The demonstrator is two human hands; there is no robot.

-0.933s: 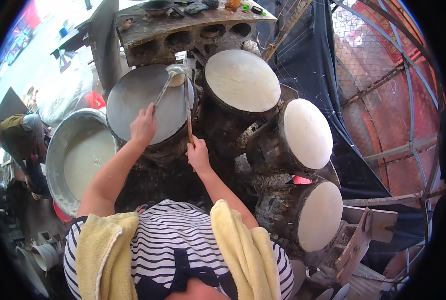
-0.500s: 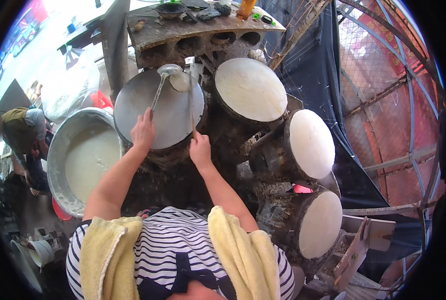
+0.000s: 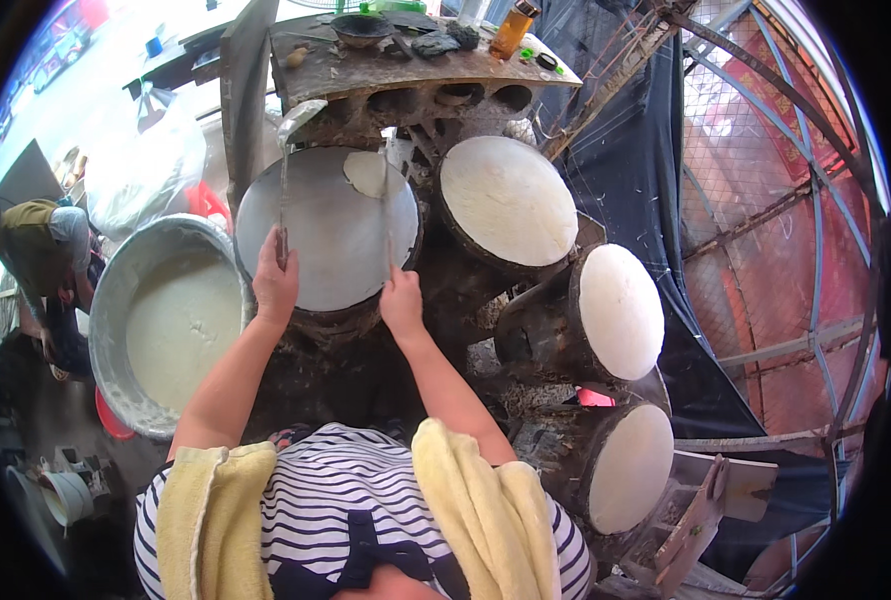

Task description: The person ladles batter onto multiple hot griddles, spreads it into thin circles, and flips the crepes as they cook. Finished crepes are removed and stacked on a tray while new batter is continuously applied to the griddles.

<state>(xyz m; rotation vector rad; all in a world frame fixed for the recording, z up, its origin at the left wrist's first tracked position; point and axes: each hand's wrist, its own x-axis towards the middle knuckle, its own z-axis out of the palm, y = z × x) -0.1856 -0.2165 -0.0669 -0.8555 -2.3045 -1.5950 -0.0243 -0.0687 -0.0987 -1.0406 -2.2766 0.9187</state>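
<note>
My left hand (image 3: 276, 280) is closed round the handle of a metal ladle (image 3: 302, 118). The ladle's bowl is raised past the far left rim of a round grey griddle (image 3: 316, 250). A pale patch of batter (image 3: 366, 174) lies on the griddle's far right part. My right hand (image 3: 402, 303) grips the handle of a long thin stick-like tool (image 3: 387, 205), which reaches over the griddle's right side, close beside the batter. The shape of its far end is hard to make out.
A wide metal basin of pale batter (image 3: 186, 330) stands left. Three griddles (image 3: 509, 200), (image 3: 621, 312), (image 3: 631, 468) carrying white sheets curve round on the right. Behind is a worn board (image 3: 366, 65) with an amber bottle (image 3: 514, 30). Another person (image 3: 41, 260) bends at far left.
The ladle has swung left, away from the batter patch, and past the griddle's rim. My left hand has moved slightly left and nearer. The right hand's tool stays beside the batter.
</note>
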